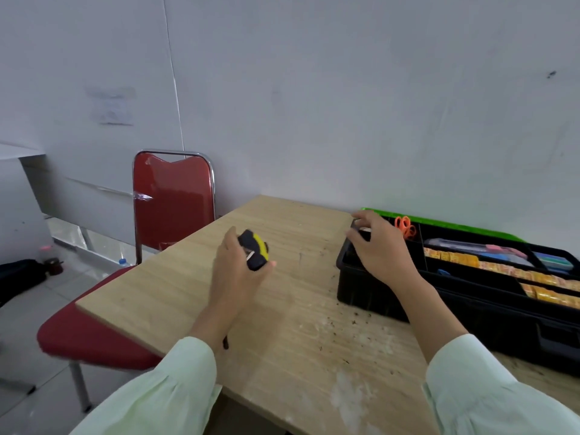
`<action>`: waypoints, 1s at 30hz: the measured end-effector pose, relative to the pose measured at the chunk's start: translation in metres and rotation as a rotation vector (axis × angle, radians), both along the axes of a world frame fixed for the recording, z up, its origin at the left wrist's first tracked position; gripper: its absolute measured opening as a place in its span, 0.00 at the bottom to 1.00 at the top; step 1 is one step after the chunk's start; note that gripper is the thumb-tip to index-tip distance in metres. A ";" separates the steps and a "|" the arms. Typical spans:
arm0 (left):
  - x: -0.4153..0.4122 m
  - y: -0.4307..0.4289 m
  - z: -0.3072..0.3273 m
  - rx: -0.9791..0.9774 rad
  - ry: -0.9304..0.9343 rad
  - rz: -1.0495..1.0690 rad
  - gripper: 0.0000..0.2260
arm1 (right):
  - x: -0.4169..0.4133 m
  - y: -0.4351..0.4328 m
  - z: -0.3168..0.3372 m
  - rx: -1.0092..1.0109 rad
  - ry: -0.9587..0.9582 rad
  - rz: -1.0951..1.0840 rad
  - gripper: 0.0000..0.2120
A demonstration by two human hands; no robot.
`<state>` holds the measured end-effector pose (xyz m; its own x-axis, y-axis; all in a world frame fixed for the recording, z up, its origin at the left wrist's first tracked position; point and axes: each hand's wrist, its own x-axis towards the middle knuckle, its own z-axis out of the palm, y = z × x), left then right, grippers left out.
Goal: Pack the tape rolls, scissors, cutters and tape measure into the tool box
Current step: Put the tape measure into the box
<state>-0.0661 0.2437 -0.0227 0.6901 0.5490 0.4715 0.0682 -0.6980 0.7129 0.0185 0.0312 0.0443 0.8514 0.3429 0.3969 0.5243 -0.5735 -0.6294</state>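
I saw L hand [233, 271] clamped round the tape measure [255, 250] over the table [314, 340], apart from the tool box [361, 287], prob. to carry it across. R hand [381, 249] sat at the box's left end, fingers bent; couldn't tell if they gripped anything.

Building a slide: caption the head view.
Left hand grips a yellow tape measure over the table; right hand reaches over the open tool box.

table [314, 356]: matt wood grain | tool box [376, 296]: black plastic | chair [171, 196]: glossy red vinyl, chrome frame
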 end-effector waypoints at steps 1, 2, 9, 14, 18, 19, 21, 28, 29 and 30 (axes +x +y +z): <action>0.005 -0.014 0.008 -0.030 -0.058 -0.063 0.43 | 0.000 -0.006 0.005 0.078 -0.004 -0.010 0.17; 0.007 -0.025 0.016 -0.047 -0.100 -0.113 0.43 | -0.002 -0.008 0.008 0.126 0.007 0.000 0.16; 0.031 -0.092 0.065 0.043 -0.173 -0.487 0.44 | 0.001 -0.015 0.025 0.339 0.289 0.133 0.20; 0.048 -0.109 0.079 0.061 -0.088 -0.509 0.46 | 0.010 -0.032 0.034 0.473 0.239 0.049 0.16; 0.054 -0.112 0.091 -0.129 0.055 -0.546 0.36 | 0.021 -0.043 0.032 0.557 0.185 -0.082 0.15; 0.056 -0.112 0.093 -0.199 0.079 -0.580 0.33 | 0.023 -0.043 0.031 0.592 0.187 -0.108 0.15; 0.063 -0.111 0.096 -0.335 0.093 -0.602 0.28 | 0.026 -0.044 0.027 0.651 0.198 -0.151 0.17; 0.086 -0.109 0.094 -0.156 0.099 -0.457 0.07 | 0.035 -0.057 0.026 0.720 0.200 -0.207 0.21; 0.090 -0.111 0.092 -0.121 0.103 -0.440 0.06 | 0.035 -0.059 0.026 0.710 0.197 -0.212 0.20; 0.093 -0.113 0.090 -0.080 0.109 -0.419 0.06 | 0.036 -0.062 0.026 0.690 0.192 -0.220 0.18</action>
